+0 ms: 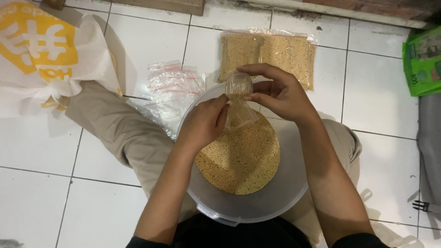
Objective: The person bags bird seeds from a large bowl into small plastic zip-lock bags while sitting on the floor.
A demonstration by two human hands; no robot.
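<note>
**Grain poured from cup into small bag, over the tub**

We see the right hand (280, 94) gripping a small clear plastic cup (240, 84), tipped mouth-down. Grain runs into a little clear bag (239, 115), which the left hand (202, 124) pinches closed-fingered at its rim. Both hang above a translucent round tub (294, 183) part-filled with tan grain (241, 158). On the white tile floor (381, 96): filled grain bags (268, 57) beyond the tub, empty zip bags (172, 89) just beside its left.

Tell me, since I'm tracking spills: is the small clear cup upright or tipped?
Tipped: the clear cup in the right hand pours grain into the small bag.
</note>
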